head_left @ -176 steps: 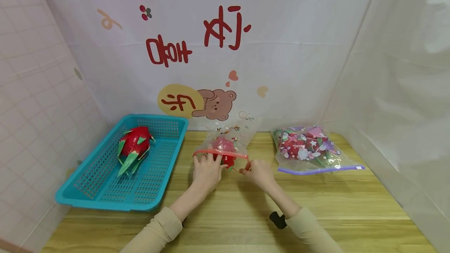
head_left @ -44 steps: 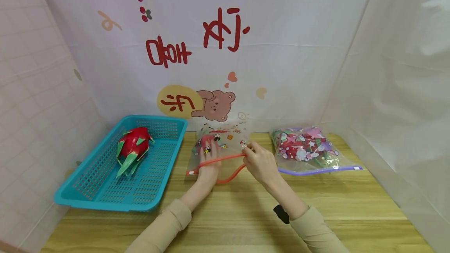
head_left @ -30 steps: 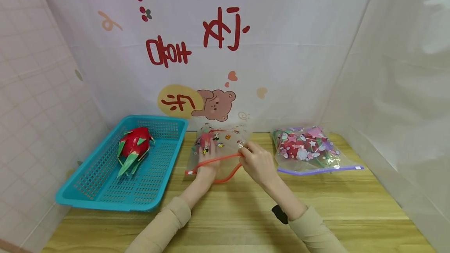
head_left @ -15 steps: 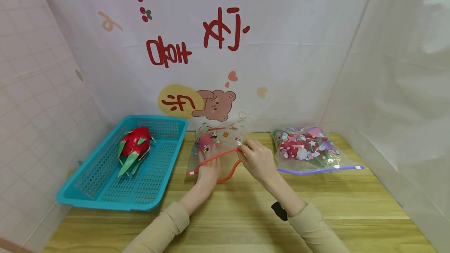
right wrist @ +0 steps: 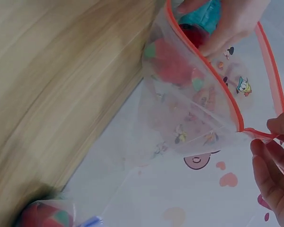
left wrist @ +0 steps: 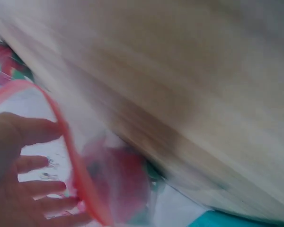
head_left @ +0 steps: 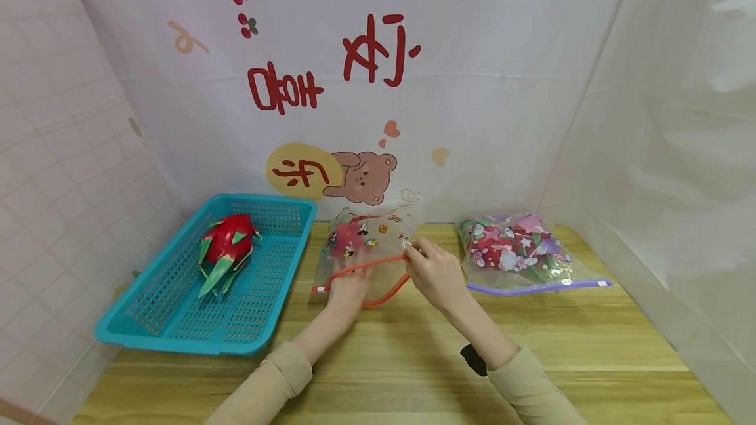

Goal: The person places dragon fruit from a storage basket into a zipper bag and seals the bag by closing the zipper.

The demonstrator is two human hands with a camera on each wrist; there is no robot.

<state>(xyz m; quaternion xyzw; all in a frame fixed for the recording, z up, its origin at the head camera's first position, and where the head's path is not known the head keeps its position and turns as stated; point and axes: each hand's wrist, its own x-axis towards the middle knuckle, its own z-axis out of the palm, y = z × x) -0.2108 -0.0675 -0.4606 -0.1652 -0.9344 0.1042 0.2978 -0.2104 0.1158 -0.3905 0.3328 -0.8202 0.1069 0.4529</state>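
A clear zip bag [head_left: 384, 244] with cartoon prints lies mid-table, its red-edged mouth held apart and facing me. Inside, toward its left, sits a red dragon fruit [right wrist: 173, 64] with green tips. My left hand [head_left: 347, 290] reaches into the mouth, fingers straight and spread, just short of the fruit in the head view. In the left wrist view the fingers [left wrist: 42, 189] look extended and grip nothing. Thumb and fingers of my right hand [head_left: 436, 274] pinch the right end of the red zip edge [right wrist: 258, 132].
Left of the bag stands a turquoise basket [head_left: 283, 215] holding another dragon fruit [head_left: 230, 241]. To the right lies a filled zip bag [head_left: 514, 248] with a purple edge. A printed curtain hangs behind the wooden table [head_left: 413, 372].
My left hand first gripped the bag's edge, then went deep inside beside the fruit. It has since drawn back toward the mouth, leaving the fruit inside. My right hand keeps pinching the edge.
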